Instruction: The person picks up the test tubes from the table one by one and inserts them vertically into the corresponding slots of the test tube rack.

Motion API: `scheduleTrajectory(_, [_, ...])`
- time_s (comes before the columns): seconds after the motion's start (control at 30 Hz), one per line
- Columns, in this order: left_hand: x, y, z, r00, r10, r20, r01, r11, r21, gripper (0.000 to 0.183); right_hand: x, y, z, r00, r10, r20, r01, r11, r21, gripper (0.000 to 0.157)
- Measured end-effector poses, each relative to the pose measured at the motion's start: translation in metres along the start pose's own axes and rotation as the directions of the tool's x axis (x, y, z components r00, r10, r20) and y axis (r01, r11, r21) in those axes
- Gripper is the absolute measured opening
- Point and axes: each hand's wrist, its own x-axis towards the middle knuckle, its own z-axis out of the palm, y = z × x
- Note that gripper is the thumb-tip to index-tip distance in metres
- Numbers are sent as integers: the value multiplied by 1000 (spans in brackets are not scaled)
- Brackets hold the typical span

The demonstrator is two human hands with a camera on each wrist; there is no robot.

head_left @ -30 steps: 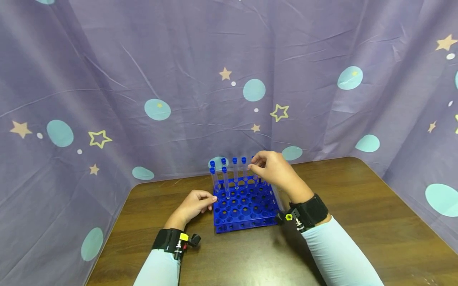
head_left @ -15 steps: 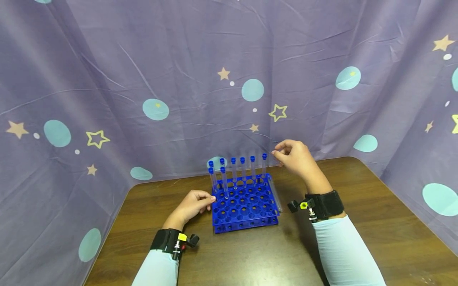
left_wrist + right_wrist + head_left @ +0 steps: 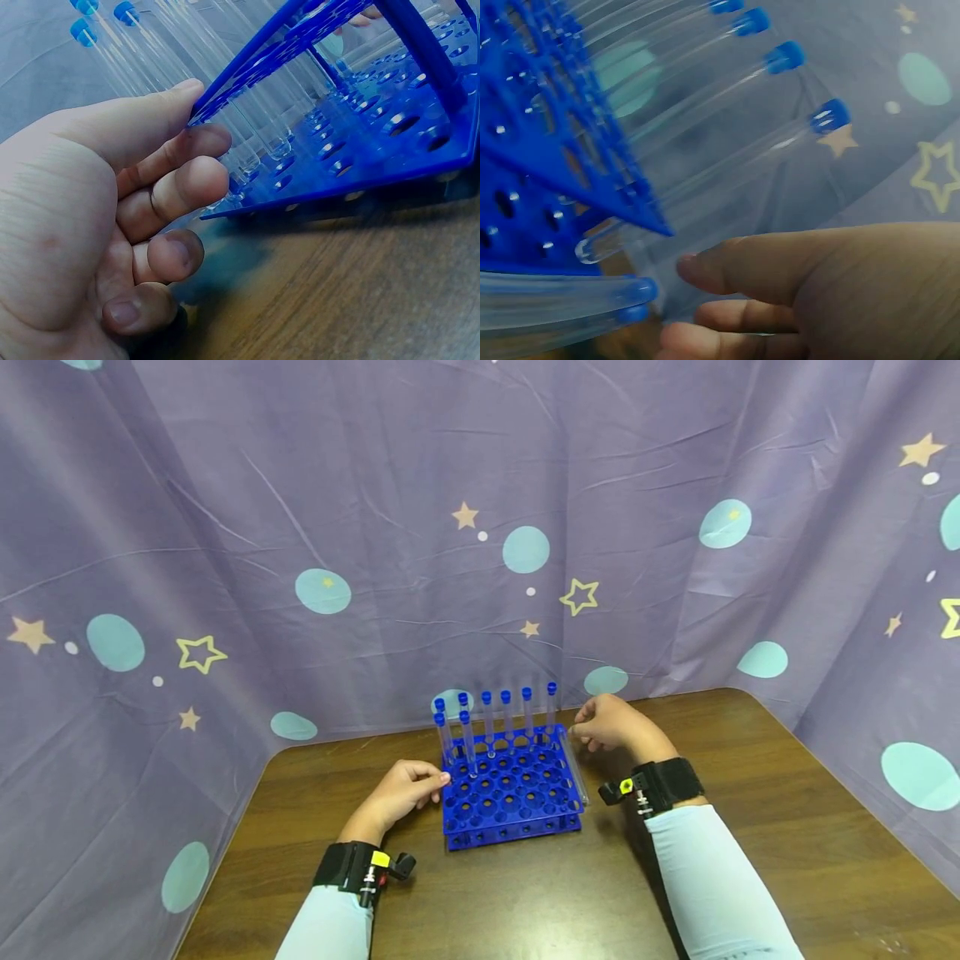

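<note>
So LH (image 3: 399, 795) pinches rack (image 3: 513, 822), L side.

both arms (image 3: 716, 881) extend forward; left hand (image 3: 401, 793) pinches between thumb (image 3: 154, 116) and forefinger (image 3: 184, 148), right hand (image 3: 613, 723) points leftward, fingers (image 3: 746, 316) loosely bent.

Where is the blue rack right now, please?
In the head view, the blue rack stands on the table between the left hand and right hand.

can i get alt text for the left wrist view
A left hand pinches the edge of a blue rack of clear tubes, with three blue caps showing at upper left. The rack stands on a wooden table.
</note>
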Motion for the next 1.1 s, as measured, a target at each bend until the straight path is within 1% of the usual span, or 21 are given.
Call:
scheduleTrajectory(0.1, [0, -1, 0, 1000, -1, 1, 1, 1000, 3, 28, 3, 4, 8, 1000, 20, 24, -19, 999, -50, 21])
scheduleTrajectory(0.27, [1, 0, 0, 1000, -1, 0, 1, 1000, -1, 26, 6, 6, 18, 998, 49, 37, -46, 996, -71, 16])
scheduleTrajectory(0.47, [1, 0, 0, 1000, -1, 4, 1, 1000, -4, 27, 8, 6, 26, 998, 59, 34, -56, 995, -88, 18])
scheduleTrajectory(0.63, [1, 0, 0, 1000, 3, 1, -3, 1000, -7, 27, 7, 5, 28, 997, 78, 21, -77, 994, -74, 18])
scheduleTrajectory(0.8, [0, 0, 0, 1000, 2, -3, -2, 1000, -5, 26, 8, 3, 29, 995, 97, 4, -96, 992, -83, 18])
scheduleTrajectory(0.97, [1, 0, 0, 1000, 6, -6, -6, 1000, -8, 26, 9, 3, 29, 995, 95, -12, -96, 991, -98, 21])
scheduleTrajectory(1.1, [2, -1, 1, 1000, 0, -5, 0, 1000, -4, 27, 9, 5, 29, 996, 92, -21, -94, 990, -104, 20])
